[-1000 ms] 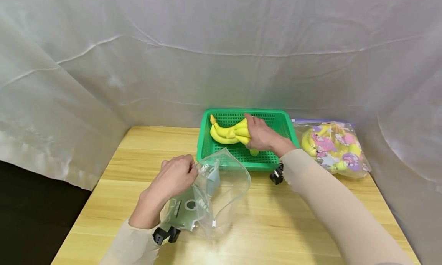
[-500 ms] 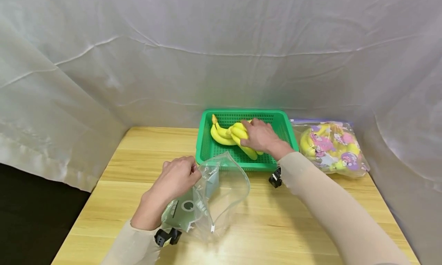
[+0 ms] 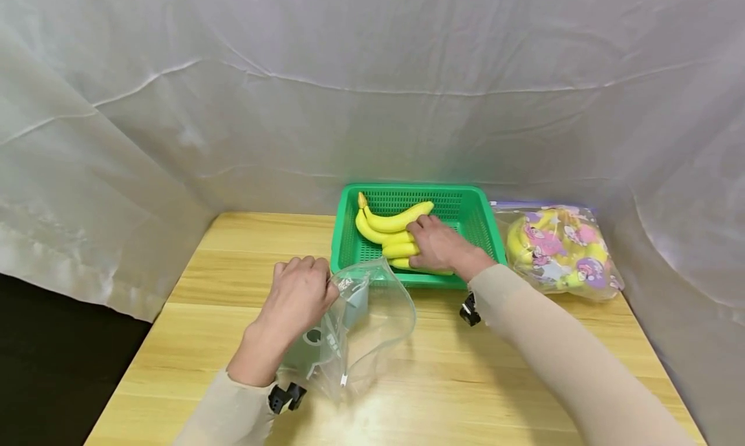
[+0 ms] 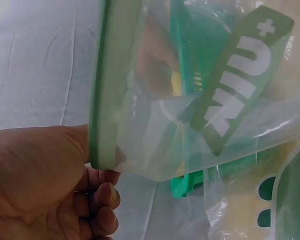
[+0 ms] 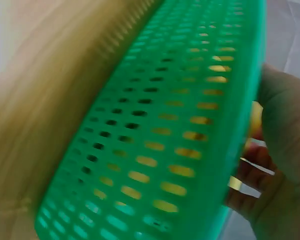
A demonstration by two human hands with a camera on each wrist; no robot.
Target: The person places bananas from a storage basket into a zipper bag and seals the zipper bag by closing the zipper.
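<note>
My left hand [image 3: 299, 297] pinches the top corner of a clear zip bag [image 3: 381, 320] with green print, a white slider hanging at its open mouth. In the left wrist view the bag's green zip edge [image 4: 106, 90] lies between thumb and fingers. Inside the green basket [image 3: 419, 188], my right hand [image 3: 439, 244] grips a bunch of yellow bananas [image 3: 399, 250], its far part hidden under the hand. Another banana bunch [image 3: 401, 221] with a brownish stem lies behind it. In the right wrist view the basket's slotted wall [image 5: 140, 130] covers most of the bananas.
To the right of the basket lies a filled zip bag [image 3: 559, 249] with pink and purple prints and yellow fruit inside. A wooden table [image 3: 465, 375] carries everything. Grey cloth [image 3: 372, 129] hangs behind and at both sides.
My right hand has shifted the gripped bananas toward the basket's near side and turned them, so the back bunch shows more. The left hand has hardly moved; the bag's mouth has narrowed slightly.
</note>
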